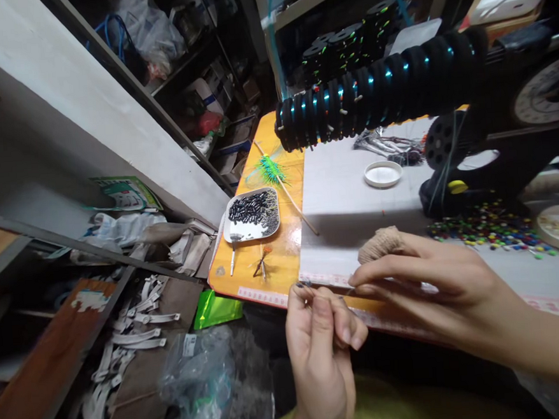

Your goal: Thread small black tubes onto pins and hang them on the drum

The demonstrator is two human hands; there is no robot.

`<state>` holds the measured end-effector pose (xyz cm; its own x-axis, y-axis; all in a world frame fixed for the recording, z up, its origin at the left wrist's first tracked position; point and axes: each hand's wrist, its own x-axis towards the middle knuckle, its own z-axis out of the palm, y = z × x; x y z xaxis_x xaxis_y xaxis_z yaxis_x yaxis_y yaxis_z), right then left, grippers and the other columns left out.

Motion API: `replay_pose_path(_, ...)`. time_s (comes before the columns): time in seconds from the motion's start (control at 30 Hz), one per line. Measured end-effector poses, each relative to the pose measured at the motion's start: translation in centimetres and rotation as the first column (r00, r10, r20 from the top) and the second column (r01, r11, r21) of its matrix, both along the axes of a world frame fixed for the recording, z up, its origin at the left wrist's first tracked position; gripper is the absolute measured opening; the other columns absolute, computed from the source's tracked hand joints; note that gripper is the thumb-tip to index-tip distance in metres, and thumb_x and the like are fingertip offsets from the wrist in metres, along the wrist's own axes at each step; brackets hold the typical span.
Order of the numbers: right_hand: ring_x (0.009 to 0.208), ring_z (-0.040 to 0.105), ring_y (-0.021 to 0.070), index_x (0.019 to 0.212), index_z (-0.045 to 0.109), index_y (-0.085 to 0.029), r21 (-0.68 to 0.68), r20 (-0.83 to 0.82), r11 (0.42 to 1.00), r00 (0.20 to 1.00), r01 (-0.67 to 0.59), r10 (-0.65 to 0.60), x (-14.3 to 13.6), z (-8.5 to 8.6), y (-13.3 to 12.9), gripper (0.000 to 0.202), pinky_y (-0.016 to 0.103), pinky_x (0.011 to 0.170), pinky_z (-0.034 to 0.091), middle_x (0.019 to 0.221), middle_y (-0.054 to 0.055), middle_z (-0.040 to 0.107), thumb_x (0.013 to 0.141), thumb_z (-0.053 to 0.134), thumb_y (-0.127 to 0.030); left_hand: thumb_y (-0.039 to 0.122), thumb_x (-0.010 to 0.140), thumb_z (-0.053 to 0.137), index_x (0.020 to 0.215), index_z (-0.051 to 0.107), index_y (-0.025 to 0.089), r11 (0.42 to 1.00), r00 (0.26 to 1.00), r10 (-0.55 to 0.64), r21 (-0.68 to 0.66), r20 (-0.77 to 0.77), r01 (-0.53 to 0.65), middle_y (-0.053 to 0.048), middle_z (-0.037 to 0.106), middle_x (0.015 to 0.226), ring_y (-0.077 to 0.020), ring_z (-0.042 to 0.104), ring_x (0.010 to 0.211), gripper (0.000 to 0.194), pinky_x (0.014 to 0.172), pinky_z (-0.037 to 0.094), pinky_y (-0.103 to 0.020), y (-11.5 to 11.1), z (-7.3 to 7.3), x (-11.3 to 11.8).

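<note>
My left hand (321, 353) is closed in a pinch in front of the table edge. A tiny dark, bluish, thread-like piece (304, 285) shows at its fingertips, too small to name. My right hand (442, 287) is to the right of it, thumb and fingertips pressed together on the end of a thin strand (346, 287) that stretches toward the left hand. Beige wrapping (381, 244) covers one finger of the right hand. Beyond the hands lies a white work surface (332, 244) with a printed measuring strip (323, 279) along its front edge.
A white tray (236, 233) of black tubular pieces stands on the yellow table (290, 260), near a thin stick (298, 209) and a green bristly bundle (270, 170). A black machine arm wound with rings (381, 90) overhangs the surface. Colourful beads (491, 223) and a small white dish (383, 175) lie behind.
</note>
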<state>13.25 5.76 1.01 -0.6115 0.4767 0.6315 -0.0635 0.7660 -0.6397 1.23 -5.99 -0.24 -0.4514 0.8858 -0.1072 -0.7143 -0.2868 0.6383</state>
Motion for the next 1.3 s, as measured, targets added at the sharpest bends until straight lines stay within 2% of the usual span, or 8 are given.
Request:
replay_pose_path(0.27,0.078,0.069,0.0136,0.115,0.076,-0.027,-0.045,-0.013,0.993,0.994,-0.105,0.104,0.3,-0.2,-0.4,0.025,0.021,0.065,0.055,0.092,0.005,0.072,0.095,0.067,-0.013,0.03,0.099,0.069,0.087,0.062,0.017,0.999,0.999,-0.009,-0.044,-0.042,0.007,0.006,0.048,0.06,-0.0067,0.04,0.054,0.019,0.056,0.04,-0.017,0.1,-0.6,0.7)
replay_pose_path(0.4,0.077,0.068,0.0148,0.11,0.072,-0.022,0.039,0.013,0.996,0.997,-0.076,0.075,0.1,0.0,-0.7,0.018,0.023,0.064,0.054,0.088,0.006,0.07,0.097,0.062,-0.013,0.033,0.097,0.073,0.089,0.065,0.019,0.996,0.992,0.029,-0.08,-0.12,-0.039,0.004,0.055,0.071,-0.0067,0.044,0.058,0.018,0.06,0.043,-0.018,0.2,-0.4,0.7)
replay_pose_path(0.53,0.075,0.063,0.014,0.101,0.065,-0.018,0.139,0.09,0.988,0.994,-0.07,0.057,-0.1,0.3,-0.7,0.011,0.023,0.064,0.052,0.086,0.006,0.067,0.097,0.058,-0.01,0.034,0.091,0.08,0.085,0.064,0.022,0.97,0.934,0.234,-0.006,-0.271,-0.244,0.004,0.061,0.077,-0.0075,0.05,0.063,0.021,0.064,0.047,-0.017,0.4,0.3,0.0)
replay_pose_path(0.7,0.081,0.065,0.0145,0.101,0.063,-0.019,0.139,0.032,0.99,0.999,-0.022,0.018,-0.1,0.9,-0.3,0.016,0.023,0.068,0.052,0.089,0.006,0.067,0.095,0.057,-0.006,0.029,0.093,0.077,0.077,0.059,0.02,0.862,0.799,0.507,0.163,-0.324,-0.48,0.006,0.054,0.067,-0.0083,0.049,0.062,0.026,0.061,0.047,-0.015,0.2,1.1,-1.9)
replay_pose_path(0.87,0.062,0.057,0.0109,0.09,0.058,-0.021,-0.081,0.055,0.994,0.996,-0.07,0.075,0.0,1.4,-0.4,0.011,0.021,0.055,0.046,0.076,0.0,0.062,0.098,0.058,-0.014,0.028,0.102,0.066,0.086,0.062,0.021,0.99,0.926,0.135,-0.001,-0.353,-0.144,0.004,0.062,0.069,-0.0116,0.066,0.08,0.018,0.09,0.055,-0.027,-0.4,-0.5,-1.3)
replay_pose_path(1.0,0.062,0.06,0.0104,0.087,0.068,-0.02,-0.167,0.048,0.982,0.994,-0.093,0.102,0.0,1.5,-0.3,0.012,0.02,0.053,0.047,0.076,0.002,0.065,0.097,0.063,-0.017,0.031,0.105,0.059,0.089,0.057,0.021,0.994,0.972,-0.107,-0.009,-0.211,0.108,0.007,0.059,0.068,-0.0039,0.047,0.047,0.019,0.06,0.055,-0.023,-0.4,-1.8,0.2)
replay_pose_path(1.1,0.059,0.06,0.0095,0.089,0.077,-0.021,-0.154,0.01,0.987,0.999,-0.048,0.05,-0.1,1.5,0.0,0.014,0.018,0.05,0.047,0.073,0.002,0.064,0.097,0.066,-0.019,0.036,0.102,0.064,0.091,0.056,0.021,0.988,0.975,-0.153,-0.055,-0.163,0.146,0.008,0.055,0.064,-0.0028,0.038,0.044,0.02,0.048,0.046,-0.017,-0.3,-1.8,0.6)
replay_pose_path(1.3,0.057,0.06,0.0093,0.095,0.082,-0.022,-0.17,-0.033,0.982,0.996,-0.082,0.077,-0.1,1.4,0.1,0.014,0.018,0.048,0.047,0.068,0.001,0.064,0.095,0.069,-0.017,0.042,0.097,0.071,0.087,0.053,0.02,0.979,0.958,-0.178,-0.139,-0.224,0.149,0.008,0.051,0.061,-0.0034,0.036,0.049,0.031,0.049,0.037,-0.013,0.0,-0.9,0.8)
